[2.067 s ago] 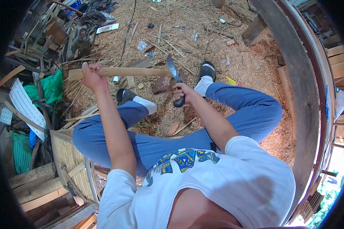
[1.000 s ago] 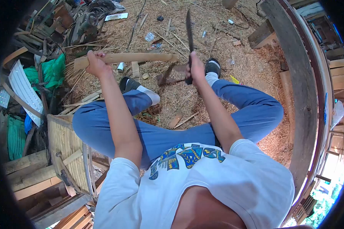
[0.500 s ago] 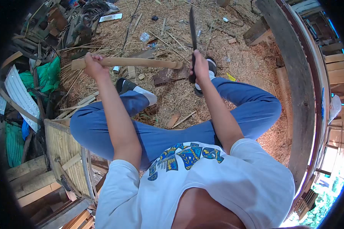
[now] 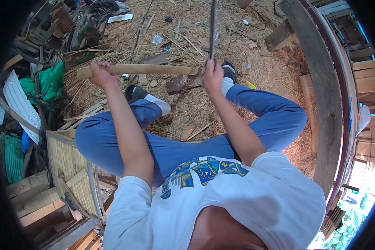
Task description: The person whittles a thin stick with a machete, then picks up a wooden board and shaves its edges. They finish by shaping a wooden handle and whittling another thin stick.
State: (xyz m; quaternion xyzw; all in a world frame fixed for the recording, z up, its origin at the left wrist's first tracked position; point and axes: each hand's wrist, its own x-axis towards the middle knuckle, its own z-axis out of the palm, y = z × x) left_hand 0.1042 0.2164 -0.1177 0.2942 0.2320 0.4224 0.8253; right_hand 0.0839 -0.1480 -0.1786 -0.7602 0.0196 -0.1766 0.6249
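Sawdust-strewn floor (image 4: 204, 104), curved wooden beam (image 4: 329, 104), daylight.

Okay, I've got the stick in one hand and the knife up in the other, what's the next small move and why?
Probably swing the knife down onto the free end of the stick. The right hand holds the blade upright right by that end, and the left hand grips the opposite end, clear of the cut.
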